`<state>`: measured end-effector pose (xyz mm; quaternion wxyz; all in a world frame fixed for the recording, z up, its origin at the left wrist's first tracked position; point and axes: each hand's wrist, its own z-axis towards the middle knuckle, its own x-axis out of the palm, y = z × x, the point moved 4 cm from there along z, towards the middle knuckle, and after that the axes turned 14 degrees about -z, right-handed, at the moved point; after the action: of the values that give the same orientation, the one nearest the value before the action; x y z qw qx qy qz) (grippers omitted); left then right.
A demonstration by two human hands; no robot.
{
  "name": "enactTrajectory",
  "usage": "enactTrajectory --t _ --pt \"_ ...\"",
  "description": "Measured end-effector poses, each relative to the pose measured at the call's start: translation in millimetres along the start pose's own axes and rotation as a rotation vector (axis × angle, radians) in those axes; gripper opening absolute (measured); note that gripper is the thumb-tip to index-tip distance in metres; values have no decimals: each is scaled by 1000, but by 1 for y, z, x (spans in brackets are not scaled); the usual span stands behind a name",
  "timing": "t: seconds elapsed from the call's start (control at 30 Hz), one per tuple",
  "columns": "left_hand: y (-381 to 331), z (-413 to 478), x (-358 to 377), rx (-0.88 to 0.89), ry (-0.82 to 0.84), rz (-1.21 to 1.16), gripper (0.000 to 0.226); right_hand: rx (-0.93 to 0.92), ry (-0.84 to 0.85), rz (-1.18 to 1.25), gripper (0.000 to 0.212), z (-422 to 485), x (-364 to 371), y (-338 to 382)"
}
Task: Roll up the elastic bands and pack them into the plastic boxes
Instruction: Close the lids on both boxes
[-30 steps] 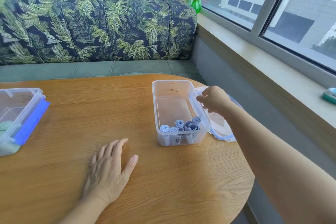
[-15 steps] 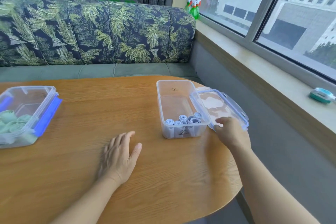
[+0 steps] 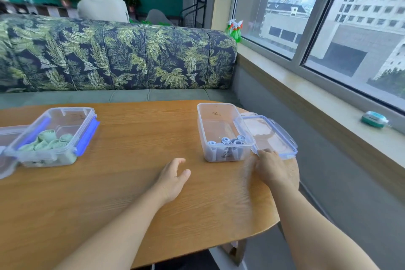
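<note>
A clear plastic box [image 3: 215, 114] stands open on the right of the wooden table [image 3: 122, 193], with several rolled blue-grey bands [image 3: 228, 141] at its near end. Its clear lid [image 3: 266, 132] leans tilted against the box's right wall. My right hand [image 3: 270, 167] grips the lid's near edge; motion blur hides the fingertips. My left hand [image 3: 173, 178] hovers just above the table left of the box, fingers loosely curved, holding nothing. A second clear box with blue clips [image 3: 87, 136] sits at the left and holds rolled green bands [image 3: 49, 141].
A leaf-print sofa back [image 3: 114, 57] runs behind the table. A person sits beyond it, back turned. A window sill [image 3: 328, 107] on the right carries a small teal device [image 3: 374, 119] and spray bottles [image 3: 235, 29]. The table's rounded edge lies under my right wrist.
My right hand went from the box's right rim to the lid's near edge. My left hand lifted off the table and curled slightly. The view rose and shifted left.
</note>
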<state>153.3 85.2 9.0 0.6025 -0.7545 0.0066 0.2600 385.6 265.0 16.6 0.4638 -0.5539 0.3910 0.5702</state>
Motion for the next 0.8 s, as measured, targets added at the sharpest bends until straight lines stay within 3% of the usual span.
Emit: enactTrajectory --t 0.23,0.53,0.67,0.8 --pt "-34 -2 20 138 -21 57 35 -11 -75 -20 21 -1 -9 -3" --pt "-110 32 44 360 -96 75 22 -39 -51 -126 17 32 -6 -15" --pt "-132 46 57 390 -104 91 22 -63 -20 -132 12 43 -7 -17" --pt "-136 53 63 391 -118 118 22 -78 -31 -121 21 53 -11 -25"
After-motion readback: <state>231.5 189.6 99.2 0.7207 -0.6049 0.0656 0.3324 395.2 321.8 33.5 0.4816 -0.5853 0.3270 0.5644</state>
